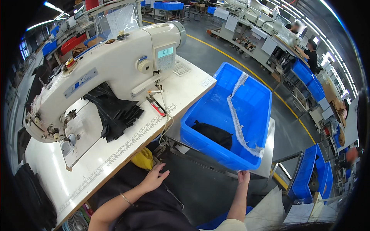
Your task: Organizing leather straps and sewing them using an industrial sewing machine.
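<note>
A blue plastic bin (208,153) stands on a metal side table (266,163) to the right of a white sewing machine (123,48). My right hand (243,176) is closed at the near edge of the bin, its fingertips partly hidden beneath the rim. Inside lies a black cloth bundle (214,133), and a ragged white strip (236,115) runs from the far rim to the near one. Over my lap, just off the table edge, my left hand (156,178) hangs with fingers apart and holds nothing. A yellow bag (142,158) is close beyond it.
Black fabric pieces (115,115) lie in the machine's arm opening. Red-handled thread snips (156,106) and a cord (166,127) rest on the white sewing table (115,163). More black pieces (32,196) hang at the left. Blue bins (308,173) stand at right; people work farther off.
</note>
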Demonstrator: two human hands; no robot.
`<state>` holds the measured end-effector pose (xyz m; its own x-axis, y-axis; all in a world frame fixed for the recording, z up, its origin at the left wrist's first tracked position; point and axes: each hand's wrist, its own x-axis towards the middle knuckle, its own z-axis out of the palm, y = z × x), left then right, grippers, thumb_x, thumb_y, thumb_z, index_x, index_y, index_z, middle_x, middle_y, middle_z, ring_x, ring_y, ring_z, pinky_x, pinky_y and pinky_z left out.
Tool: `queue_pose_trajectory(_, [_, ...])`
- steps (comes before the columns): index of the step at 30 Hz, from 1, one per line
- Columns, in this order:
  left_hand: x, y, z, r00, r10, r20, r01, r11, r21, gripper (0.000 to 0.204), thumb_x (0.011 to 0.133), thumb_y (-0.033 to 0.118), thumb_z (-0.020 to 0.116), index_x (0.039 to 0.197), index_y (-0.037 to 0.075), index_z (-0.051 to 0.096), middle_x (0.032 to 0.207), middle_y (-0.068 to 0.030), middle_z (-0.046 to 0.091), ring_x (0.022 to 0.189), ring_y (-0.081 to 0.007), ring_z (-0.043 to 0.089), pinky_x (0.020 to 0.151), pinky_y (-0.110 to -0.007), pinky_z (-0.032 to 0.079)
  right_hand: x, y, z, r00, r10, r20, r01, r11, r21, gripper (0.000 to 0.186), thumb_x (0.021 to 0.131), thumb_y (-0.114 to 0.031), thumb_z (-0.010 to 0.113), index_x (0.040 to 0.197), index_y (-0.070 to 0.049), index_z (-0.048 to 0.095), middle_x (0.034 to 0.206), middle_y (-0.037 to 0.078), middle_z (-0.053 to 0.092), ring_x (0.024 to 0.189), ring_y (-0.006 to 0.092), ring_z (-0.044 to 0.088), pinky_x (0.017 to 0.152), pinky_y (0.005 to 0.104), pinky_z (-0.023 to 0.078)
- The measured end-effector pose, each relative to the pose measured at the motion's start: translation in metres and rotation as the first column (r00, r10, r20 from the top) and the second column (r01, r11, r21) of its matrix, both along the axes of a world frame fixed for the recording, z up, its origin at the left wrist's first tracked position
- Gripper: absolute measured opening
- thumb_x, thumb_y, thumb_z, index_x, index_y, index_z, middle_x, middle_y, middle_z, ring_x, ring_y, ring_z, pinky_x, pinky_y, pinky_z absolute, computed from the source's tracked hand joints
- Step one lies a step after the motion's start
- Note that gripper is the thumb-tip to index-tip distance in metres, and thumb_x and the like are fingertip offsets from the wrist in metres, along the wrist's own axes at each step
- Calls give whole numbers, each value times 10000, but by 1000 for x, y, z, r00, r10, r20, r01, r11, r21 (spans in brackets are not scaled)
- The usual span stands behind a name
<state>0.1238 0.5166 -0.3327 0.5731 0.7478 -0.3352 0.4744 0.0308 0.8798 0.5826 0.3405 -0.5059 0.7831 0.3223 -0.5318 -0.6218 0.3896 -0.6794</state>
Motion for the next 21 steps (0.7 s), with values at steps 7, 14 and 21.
queue_pose_trajectory(7, [28,39,-78,877,453,158,-184,621,-762,797,879,434,528,1401,-17,130,1432,-205,224,1314,-342,260,1041,-391,316,-94,-79,-23,992,-61,109,31,964,263,301,911,-152,475,1152,30,467,1115,157,546,1009,289,544,878,448,469])
queue_pose_trajectory(14, [61,40,-101,812,553,186,-126,477,-870,709,922,367,467,1406,-7,110,1455,-194,173,1349,-303,184,1082,-407,225,-168,-99,34,991,39,130,-54,992,111,303,912,-187,452,1159,-15,485,1077,136,568,973,290,560,850,456,480])
queue_pose_trajectory(21, [9,7,-41,949,263,172,-28,616,-787,473,944,216,449,1331,-29,333,1329,-127,413,1221,-246,421,1011,-361,366,-302,-51,187,453,887,-96,-757,325,-567,327,904,-119,500,1191,33,466,1023,169,615,974,248,603,857,368,484])
